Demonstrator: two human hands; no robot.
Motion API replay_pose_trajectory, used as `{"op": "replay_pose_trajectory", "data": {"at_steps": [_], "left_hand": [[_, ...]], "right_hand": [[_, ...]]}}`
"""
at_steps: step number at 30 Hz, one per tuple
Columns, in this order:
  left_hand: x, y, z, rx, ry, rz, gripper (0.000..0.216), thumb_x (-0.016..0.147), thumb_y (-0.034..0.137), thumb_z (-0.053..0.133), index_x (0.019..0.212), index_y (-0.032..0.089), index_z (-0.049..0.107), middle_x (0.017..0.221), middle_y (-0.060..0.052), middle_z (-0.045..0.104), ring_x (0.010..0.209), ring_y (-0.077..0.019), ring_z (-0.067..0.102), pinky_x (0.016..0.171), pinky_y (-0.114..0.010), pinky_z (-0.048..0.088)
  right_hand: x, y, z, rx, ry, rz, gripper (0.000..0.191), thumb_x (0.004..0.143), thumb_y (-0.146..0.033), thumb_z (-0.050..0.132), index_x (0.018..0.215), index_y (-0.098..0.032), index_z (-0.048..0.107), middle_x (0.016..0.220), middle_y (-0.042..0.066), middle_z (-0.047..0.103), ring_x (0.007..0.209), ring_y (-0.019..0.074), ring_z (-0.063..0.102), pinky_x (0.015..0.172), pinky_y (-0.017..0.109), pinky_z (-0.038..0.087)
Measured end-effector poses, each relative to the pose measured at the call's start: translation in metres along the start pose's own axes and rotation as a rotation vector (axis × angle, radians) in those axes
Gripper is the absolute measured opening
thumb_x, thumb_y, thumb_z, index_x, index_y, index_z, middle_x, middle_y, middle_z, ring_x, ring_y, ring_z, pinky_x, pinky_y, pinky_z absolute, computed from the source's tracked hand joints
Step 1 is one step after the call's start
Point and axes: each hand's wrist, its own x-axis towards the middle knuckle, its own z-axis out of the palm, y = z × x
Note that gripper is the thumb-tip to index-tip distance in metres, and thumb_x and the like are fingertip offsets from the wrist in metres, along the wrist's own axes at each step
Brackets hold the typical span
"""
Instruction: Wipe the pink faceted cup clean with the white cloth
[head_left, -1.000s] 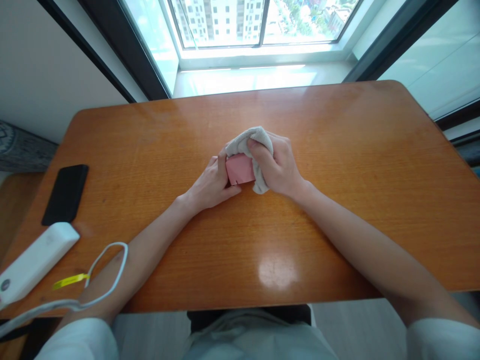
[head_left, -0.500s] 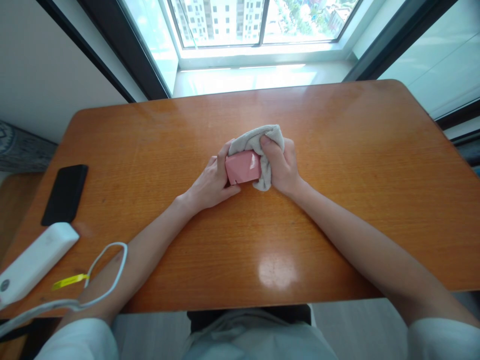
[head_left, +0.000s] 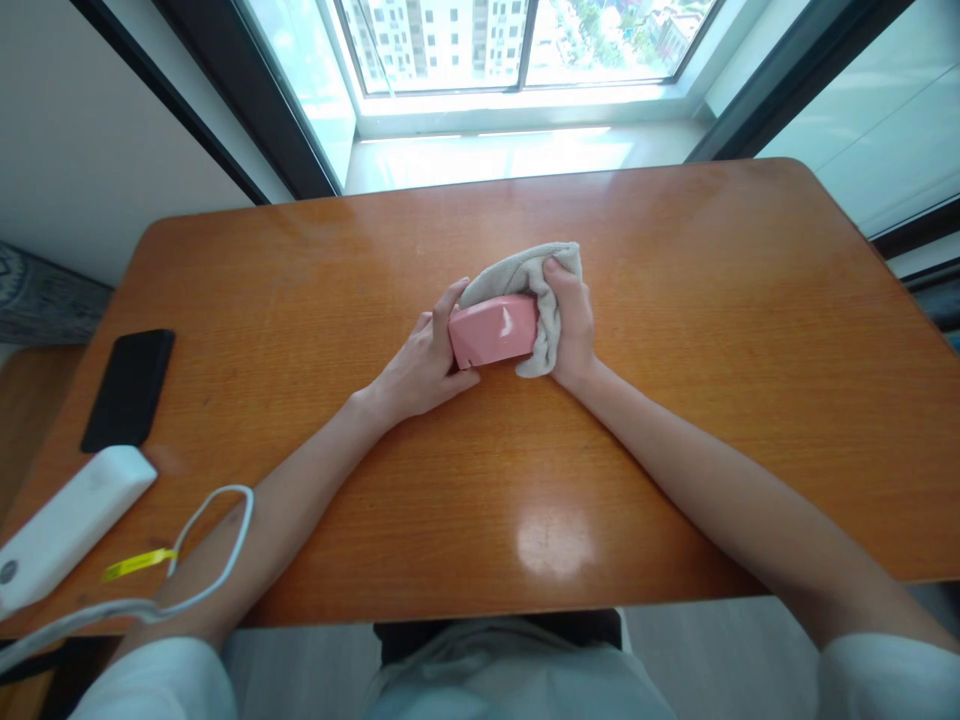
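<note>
A glossy pink box-shaped object (head_left: 493,331) is held above the middle of the wooden table; what kind of object it is I cannot make out. My left hand (head_left: 431,352) grips its left end, thumb below and fingers around the far side. Bunched in my right hand (head_left: 574,320) is a light grey cloth (head_left: 546,300), which wraps the object's right end and runs along its far edge. The cloth hides the object's back and right side, and the right fingers are mostly covered.
On the table (head_left: 360,300), a black phone (head_left: 129,390) lies at the left. Nearer stands a long white device (head_left: 75,525). A white cable (head_left: 247,530) with a yellow tag (head_left: 139,564) loops over my left forearm. A window (head_left: 525,50) lies beyond the far edge.
My right hand and the cloth have slid a little to the right and away from me, uncovering more of the pink object. The left hand has stayed in place.
</note>
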Motion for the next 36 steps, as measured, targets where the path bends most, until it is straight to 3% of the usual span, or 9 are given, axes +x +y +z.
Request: {"op": "replay_pose_trajectory", "data": {"at_steps": [4,13,17,21,24,27,31,36], "left_hand": [[0.001,0.004,-0.002,0.013,-0.007,-0.022,0.110,0.091,0.030,0.077,0.174,0.026,0.006,0.148,-0.018,0.063,0.127,-0.0371,0.069,0.117,-0.061,0.050],[0.001,0.008,-0.003,0.034,-0.017,-0.056,0.105,0.094,0.035,0.076,0.173,0.028,0.007,0.147,-0.018,0.063,0.127,-0.0364,0.069,0.117,-0.060,0.051],[0.001,0.007,-0.002,0.026,-0.030,-0.068,0.099,0.099,0.043,0.074,0.172,0.024,0.011,0.155,-0.023,0.059,0.137,-0.0395,0.065,0.119,-0.062,0.049],[0.004,0.010,-0.002,0.120,-0.111,-0.092,0.078,0.105,0.053,0.066,0.166,0.017,0.034,0.170,-0.027,0.044,0.156,-0.0454,0.048,0.128,-0.067,0.038],[0.007,0.013,-0.002,0.158,-0.178,-0.104,0.073,0.105,0.058,0.065,0.161,0.017,0.045,0.172,-0.025,0.044,0.163,-0.0456,0.038,0.133,-0.068,0.031],[0.009,0.014,-0.004,0.168,-0.210,-0.084,0.070,0.106,0.056,0.063,0.163,0.020,0.044,0.171,-0.021,0.048,0.167,-0.0435,0.031,0.134,-0.066,0.029],[0.010,0.015,-0.003,0.225,-0.234,-0.055,0.061,0.104,0.051,0.068,0.155,0.021,0.054,0.163,-0.019,0.057,0.164,-0.0446,0.035,0.133,-0.065,0.031],[0.011,0.016,-0.001,0.258,-0.219,-0.050,0.051,0.095,0.045,0.079,0.140,0.023,0.067,0.143,-0.016,0.070,0.145,-0.0455,0.055,0.129,-0.068,0.036]], "right_hand": [[0.008,0.013,-0.001,-0.045,-0.006,-0.004,0.046,0.102,-0.073,0.052,0.084,-0.030,0.049,0.085,0.000,0.062,0.087,0.0235,0.067,0.084,0.040,0.060],[0.018,0.029,-0.006,-0.272,-0.090,-0.200,0.062,0.103,-0.088,0.032,0.088,-0.029,0.047,0.077,0.000,0.052,0.075,0.0224,0.061,0.071,0.038,0.055],[0.015,0.008,-0.003,-0.248,-0.070,-0.144,0.058,0.105,-0.082,0.040,0.081,-0.029,0.040,0.074,-0.001,0.046,0.068,0.0198,0.052,0.065,0.036,0.049],[0.016,-0.021,-0.004,-0.331,-0.114,-0.079,0.060,0.105,-0.076,0.052,0.072,-0.027,0.041,0.068,-0.002,0.040,0.062,0.0162,0.041,0.058,0.035,0.036],[0.017,-0.038,-0.006,-0.465,-0.193,-0.159,0.058,0.106,-0.070,0.055,0.070,-0.026,0.045,0.065,-0.002,0.041,0.065,0.0167,0.044,0.060,0.035,0.034],[0.012,-0.052,-0.002,-0.603,-0.265,-0.274,0.049,0.111,-0.054,0.053,0.071,-0.025,0.053,0.064,-0.001,0.046,0.070,0.0187,0.052,0.065,0.035,0.039],[-0.005,-0.067,0.011,-0.809,-0.332,-0.355,0.035,0.108,-0.037,0.056,0.075,-0.026,0.060,0.068,0.001,0.057,0.074,0.0212,0.057,0.071,0.037,0.042],[-0.018,-0.068,0.026,-0.969,-0.332,-0.455,0.027,0.103,-0.038,0.065,0.079,-0.026,0.061,0.074,0.006,0.065,0.082,0.0259,0.060,0.074,0.040,0.041]]}}
